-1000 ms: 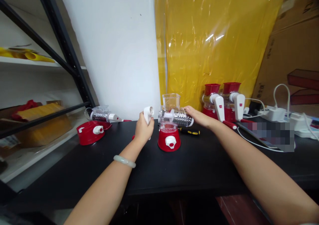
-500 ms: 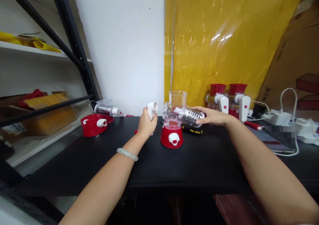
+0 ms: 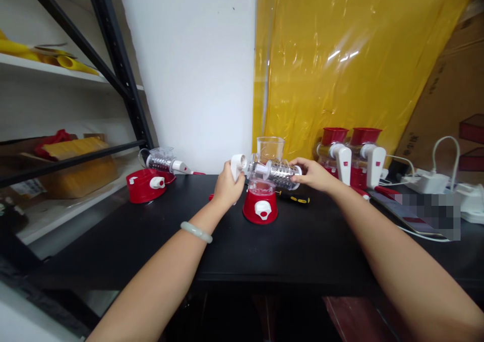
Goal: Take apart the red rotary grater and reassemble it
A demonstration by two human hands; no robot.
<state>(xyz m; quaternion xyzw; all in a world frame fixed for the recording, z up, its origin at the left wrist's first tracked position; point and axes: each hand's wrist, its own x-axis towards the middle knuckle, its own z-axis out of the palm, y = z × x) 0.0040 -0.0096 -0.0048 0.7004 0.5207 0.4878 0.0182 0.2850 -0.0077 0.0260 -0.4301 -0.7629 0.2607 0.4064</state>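
A rotary grater (image 3: 260,203) with a red base, a white knob and a clear body stands on the black table in front of me. My left hand (image 3: 229,184) is closed round a white crank handle (image 3: 238,167), its round socket end turned toward the grater's left side. On the other side my right hand (image 3: 310,174) grips a metal grater drum (image 3: 283,174) by its outer end. The drum lies sideways with its white hub against or just in front of the clear body; I cannot tell how far in it sits.
A yellow-and-black screwdriver (image 3: 295,198) lies behind the grater. At left are a red base (image 3: 145,186) and another grater (image 3: 162,161). Two assembled graters (image 3: 342,155) stand at right, near a tablet (image 3: 408,213) and white chargers (image 3: 431,181). A black shelf post (image 3: 121,59) rises at left.
My right hand has brought the drum left, closer to the clear body. My left hand has moved the crank handle right, up beside the grater. The view has shifted slightly.
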